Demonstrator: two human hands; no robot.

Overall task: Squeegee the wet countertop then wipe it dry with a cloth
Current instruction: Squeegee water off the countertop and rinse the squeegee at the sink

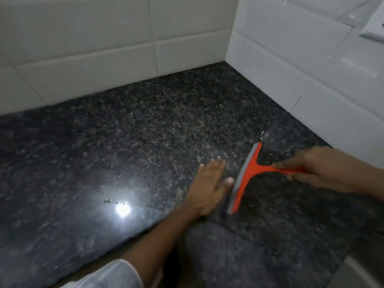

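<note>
A dark speckled granite countertop (pixel 128 146) fills the view, glossy with a light glare at the lower left. My right hand (pixel 324 169) grips the handle of an orange squeegee (pixel 247 175), whose grey blade rests on the counter, running from upper right to lower left. My left hand (pixel 207 188) lies flat on the counter with fingers spread, just left of the blade, thumb close to it. No cloth is in view.
White tiled walls (pixel 99 44) meet at a corner behind and to the right of the counter. A white fixture (pixel 374 32) sits on the right wall at the top. The counter's front edge runs diagonally at the bottom. A pale curved rim (pixel 361 273) shows at the lower right.
</note>
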